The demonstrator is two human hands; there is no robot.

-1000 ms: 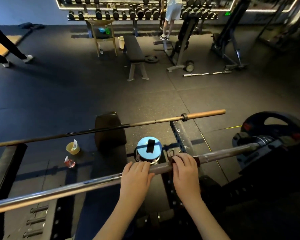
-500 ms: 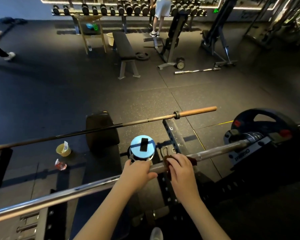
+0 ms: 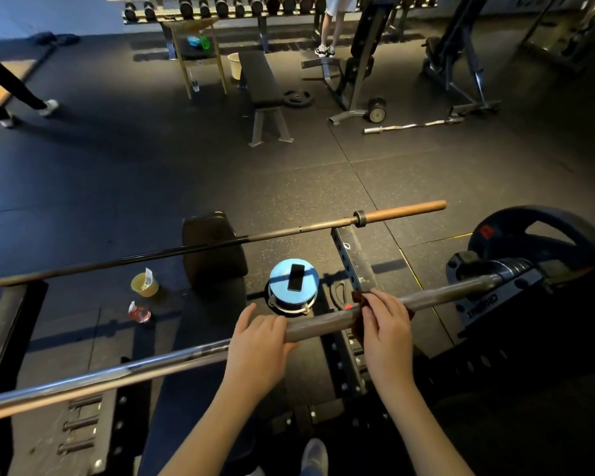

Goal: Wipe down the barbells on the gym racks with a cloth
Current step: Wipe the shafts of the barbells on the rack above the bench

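A steel barbell [image 3: 440, 295] runs from lower left to a black plate [image 3: 543, 235] at the right. My left hand [image 3: 258, 341] grips the bar near its middle, fingers curled over the top. My right hand [image 3: 387, 324] wraps a dark brown cloth [image 3: 359, 297] around the bar a little to the right of the left hand; most of the cloth is hidden under the fingers. A second, thinner barbell [image 3: 289, 231] with a copper-coloured sleeve lies on the rack beyond.
Below the bar are a black bench pad [image 3: 213, 249], a blue round stool with a phone on it [image 3: 294, 281], a yellow cup [image 3: 145, 285] and a rack upright [image 3: 352, 259]. Farther off stand a flat bench [image 3: 260, 80], dumbbell racks, machines and two people.
My right hand has slid the cloth to the right along the bar, away from my left hand. The camera view has shifted slightly.
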